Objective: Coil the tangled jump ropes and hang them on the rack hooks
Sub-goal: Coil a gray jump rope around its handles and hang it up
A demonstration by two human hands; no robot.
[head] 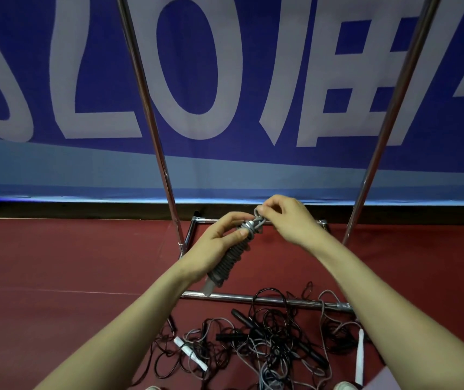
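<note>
The fingers (267, 207) of the right hand (290, 218) are drawn in narrow, pinching a small grey loop (258, 218) of cord at the upper end of a coiled jump rope (229, 258). Just left of them and a little lower, the left hand (216, 243) grips the same bundle near its top, with the thumb pressed on the wound cord and the other fingers curled behind it. The bundle is dark cord wrapped tightly along its length. It slants down and to the left from the fingers, and a pale handle end (207, 289) sticks out below the left wrist. Both hands hold it in the air.

The chrome rack (169, 178) stands around the hands, with one upright just left of the fingers and the other off to the right. Its near base bar (225, 296) lies below them on the red floor (56, 263).

Lower still, under the forearms, the tangled jump ropes (270, 344) lie heaped on the floor, with a few loops draped over the base bar. Among them are two white handles (190, 353) and a black handle (242, 319). Behind the fingers hangs a blue banner (253, 80) with large pale letters.
</note>
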